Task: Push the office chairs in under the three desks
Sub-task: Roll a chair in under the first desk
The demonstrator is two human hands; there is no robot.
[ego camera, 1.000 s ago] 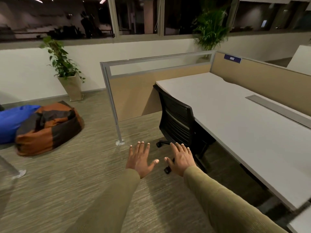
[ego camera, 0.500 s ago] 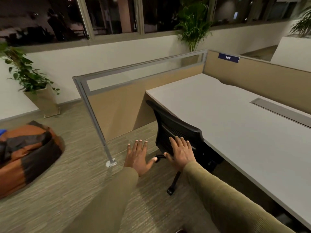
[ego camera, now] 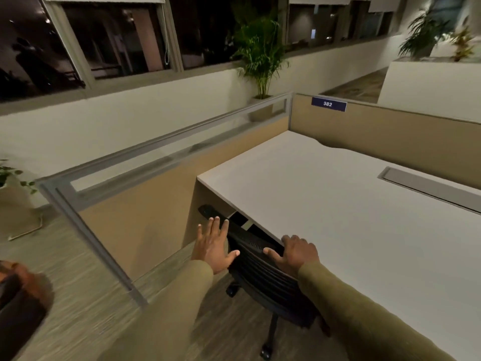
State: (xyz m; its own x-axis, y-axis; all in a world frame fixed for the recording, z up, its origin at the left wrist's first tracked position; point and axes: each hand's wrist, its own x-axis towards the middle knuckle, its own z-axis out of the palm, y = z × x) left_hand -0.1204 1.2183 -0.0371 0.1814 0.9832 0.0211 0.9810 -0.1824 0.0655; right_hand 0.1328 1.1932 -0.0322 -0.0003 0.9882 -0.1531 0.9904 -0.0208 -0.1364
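Observation:
A black office chair (ego camera: 263, 277) stands at the near left corner of a white desk (ego camera: 338, 217), its backrest top close to the desk edge and its seat hidden under the desktop. My left hand (ego camera: 213, 246) lies flat with fingers spread against the left part of the backrest top. My right hand (ego camera: 296, 252) curls over the right part of the backrest top, fingers bent over its edge. Both sleeves are olive green. Two castors and the chair's column show below the backrest.
A tan partition with a glazed top strip (ego camera: 145, 178) runs left of the desk, and another with a "382" plate (ego camera: 329, 104) stands behind it. A grey cable cover (ego camera: 429, 186) sits in the desktop. An orange and black beanbag (ego camera: 20, 295) lies on the floor at the left; potted plants line the wall.
I have come closer to the desk. My hands went from hovering open in front of the chair to resting on its backrest top, the right one now curled over it. The chair sits nearer the desk edge.

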